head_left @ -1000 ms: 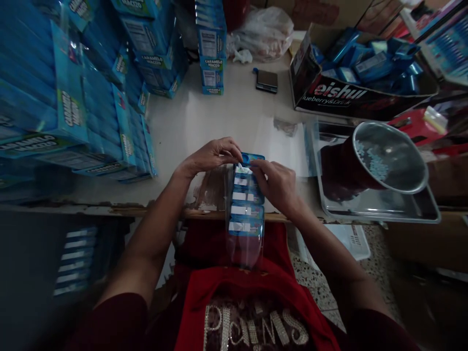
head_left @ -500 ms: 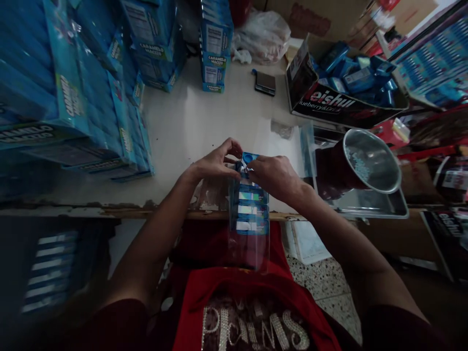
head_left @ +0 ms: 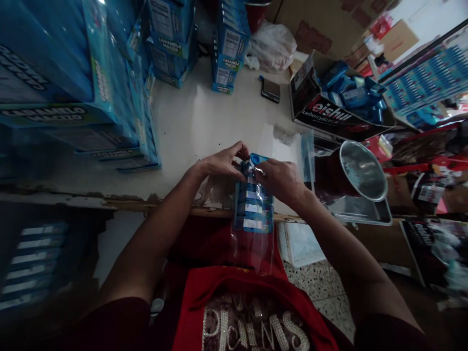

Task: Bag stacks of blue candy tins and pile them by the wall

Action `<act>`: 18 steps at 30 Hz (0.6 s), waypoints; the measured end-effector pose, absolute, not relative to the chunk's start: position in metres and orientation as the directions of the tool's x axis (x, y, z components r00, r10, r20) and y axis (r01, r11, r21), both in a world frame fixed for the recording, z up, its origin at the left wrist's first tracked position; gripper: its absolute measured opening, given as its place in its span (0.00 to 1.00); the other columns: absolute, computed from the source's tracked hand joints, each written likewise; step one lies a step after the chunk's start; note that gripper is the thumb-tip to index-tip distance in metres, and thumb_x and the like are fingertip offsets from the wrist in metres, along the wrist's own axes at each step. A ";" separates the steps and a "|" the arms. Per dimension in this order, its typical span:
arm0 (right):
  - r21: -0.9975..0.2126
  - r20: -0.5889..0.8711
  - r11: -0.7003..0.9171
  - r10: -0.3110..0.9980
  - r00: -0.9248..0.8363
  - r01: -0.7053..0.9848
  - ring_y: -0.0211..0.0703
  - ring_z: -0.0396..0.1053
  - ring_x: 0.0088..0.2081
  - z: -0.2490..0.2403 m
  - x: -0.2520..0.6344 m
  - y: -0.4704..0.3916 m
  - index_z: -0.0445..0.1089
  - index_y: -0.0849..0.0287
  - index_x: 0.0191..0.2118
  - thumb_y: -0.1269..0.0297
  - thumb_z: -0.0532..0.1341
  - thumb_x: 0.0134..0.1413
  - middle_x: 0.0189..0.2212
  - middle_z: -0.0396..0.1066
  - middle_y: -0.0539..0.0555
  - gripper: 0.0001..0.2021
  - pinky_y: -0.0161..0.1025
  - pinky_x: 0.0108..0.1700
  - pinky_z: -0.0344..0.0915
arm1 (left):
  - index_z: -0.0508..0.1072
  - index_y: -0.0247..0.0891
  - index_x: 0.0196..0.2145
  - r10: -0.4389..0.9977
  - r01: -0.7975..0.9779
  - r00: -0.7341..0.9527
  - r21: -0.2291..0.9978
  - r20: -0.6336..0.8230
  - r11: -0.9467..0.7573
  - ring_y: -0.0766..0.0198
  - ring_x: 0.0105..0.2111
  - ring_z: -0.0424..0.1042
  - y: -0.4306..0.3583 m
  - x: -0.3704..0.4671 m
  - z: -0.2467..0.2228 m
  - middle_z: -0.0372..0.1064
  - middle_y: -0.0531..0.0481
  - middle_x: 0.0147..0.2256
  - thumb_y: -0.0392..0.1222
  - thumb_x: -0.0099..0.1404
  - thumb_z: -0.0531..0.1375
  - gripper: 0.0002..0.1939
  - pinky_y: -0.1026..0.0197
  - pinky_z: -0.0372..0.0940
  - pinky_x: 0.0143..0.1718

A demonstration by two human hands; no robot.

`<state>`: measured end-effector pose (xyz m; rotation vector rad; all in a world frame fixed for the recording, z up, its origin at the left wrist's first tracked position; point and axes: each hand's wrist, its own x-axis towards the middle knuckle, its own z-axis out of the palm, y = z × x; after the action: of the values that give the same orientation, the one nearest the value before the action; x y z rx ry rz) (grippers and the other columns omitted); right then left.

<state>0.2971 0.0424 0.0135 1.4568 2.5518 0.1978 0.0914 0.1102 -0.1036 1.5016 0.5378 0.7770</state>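
Observation:
A row of blue candy packs (head_left: 254, 210) lies in a clear plastic sleeve (head_left: 252, 248) that hangs over the table's front edge. My left hand (head_left: 228, 162) curves round the far left corner of the packs, thumb and fingers apart, the fingertips partly hidden behind them. Closed on the far end of the row, on its right side, my right hand (head_left: 281, 179) pinches something shiny at the sleeve or the packs; what exactly is too small to tell. A round blue spot shows on the end pack between my hands.
Stacked blue boxes (head_left: 124, 117) fill the left of the table (head_left: 183, 126). Beyond lie a small dark scale (head_left: 270, 89) and a plastic bag (head_left: 274, 46). An open carton (head_left: 329, 117) of blue packs, a metal bowl (head_left: 365, 170) and a metal tray (head_left: 365, 212) are at the right.
The view has shifted slightly, so the scene sits differently in the picture. My right fingers have curled more at the far end of the packs; my left hand keeps nearly the same pose.

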 end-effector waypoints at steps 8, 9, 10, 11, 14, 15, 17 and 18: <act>0.129 -0.040 0.478 0.878 -0.477 0.869 0.42 0.73 0.33 0.009 0.301 0.042 0.81 0.57 0.37 0.64 0.60 0.69 0.35 0.81 0.56 0.12 0.40 0.33 0.50 | 0.68 0.42 0.42 0.739 -0.146 0.657 0.987 0.152 -0.073 0.48 0.55 0.71 0.111 0.089 -0.102 0.70 0.44 0.49 0.46 0.46 0.80 0.31 0.47 0.71 0.51; 0.118 -0.029 0.471 0.882 -0.471 0.874 0.42 0.73 0.33 0.007 0.301 0.043 0.81 0.57 0.37 0.65 0.60 0.68 0.36 0.81 0.56 0.11 0.40 0.33 0.50 | 0.69 0.42 0.42 0.734 -0.144 0.660 0.986 0.158 -0.082 0.49 0.54 0.71 0.111 0.090 -0.101 0.70 0.45 0.49 0.47 0.46 0.80 0.31 0.47 0.71 0.51; 0.108 -0.016 0.465 0.884 -0.466 0.879 0.42 0.73 0.33 0.005 0.302 0.044 0.81 0.57 0.37 0.65 0.60 0.67 0.36 0.81 0.55 0.11 0.40 0.33 0.49 | 0.69 0.42 0.41 0.730 -0.143 0.663 0.985 0.165 -0.093 0.50 0.53 0.71 0.110 0.091 -0.099 0.69 0.45 0.47 0.49 0.47 0.80 0.30 0.48 0.71 0.51; 0.098 -0.002 0.460 0.887 -0.462 0.882 0.42 0.73 0.33 0.004 0.303 0.045 0.81 0.57 0.37 0.65 0.61 0.66 0.36 0.81 0.55 0.10 0.40 0.33 0.49 | 0.69 0.42 0.40 0.729 -0.143 0.663 0.985 0.171 -0.101 0.51 0.52 0.70 0.109 0.092 -0.097 0.69 0.46 0.46 0.51 0.49 0.79 0.28 0.49 0.70 0.51; 0.022 0.037 0.436 0.899 -0.437 0.900 0.42 0.73 0.33 -0.001 0.305 0.046 0.80 0.58 0.37 0.64 0.64 0.65 0.35 0.81 0.55 0.08 0.39 0.34 0.51 | 0.68 0.41 0.38 0.770 -0.123 0.616 0.986 0.163 -0.111 0.57 0.45 0.68 0.104 0.099 -0.094 0.66 0.49 0.42 0.57 0.55 0.75 0.25 0.52 0.67 0.48; -0.021 0.050 0.425 0.904 -0.424 0.905 0.42 0.72 0.33 -0.002 0.306 0.047 0.79 0.58 0.37 0.61 0.65 0.65 0.34 0.80 0.55 0.08 0.39 0.35 0.52 | 0.66 0.41 0.37 0.795 -0.107 0.588 0.988 0.151 -0.109 0.58 0.43 0.66 0.102 0.101 -0.093 0.64 0.50 0.40 0.58 0.56 0.74 0.26 0.53 0.66 0.47; -0.111 0.065 0.410 0.912 -0.405 0.905 0.41 0.71 0.33 -0.003 0.306 0.047 0.78 0.58 0.35 0.57 0.66 0.66 0.33 0.79 0.55 0.11 0.38 0.35 0.54 | 0.64 0.42 0.37 0.829 -0.088 0.546 0.992 0.123 -0.089 0.60 0.41 0.64 0.098 0.106 -0.093 0.63 0.52 0.39 0.59 0.53 0.76 0.30 0.55 0.64 0.45; -0.149 0.070 0.406 0.914 -0.400 0.902 0.41 0.71 0.33 -0.004 0.306 0.048 0.77 0.58 0.34 0.55 0.67 0.65 0.32 0.78 0.55 0.12 0.38 0.36 0.55 | 0.63 0.43 0.37 0.835 -0.093 0.539 0.993 0.112 -0.073 0.60 0.41 0.64 0.098 0.108 -0.094 0.62 0.53 0.39 0.59 0.51 0.78 0.32 0.56 0.64 0.44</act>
<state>0.3059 0.0476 -0.0038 1.7879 2.7486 -0.1438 0.1082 0.0977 -0.0938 1.4463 0.6812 0.8720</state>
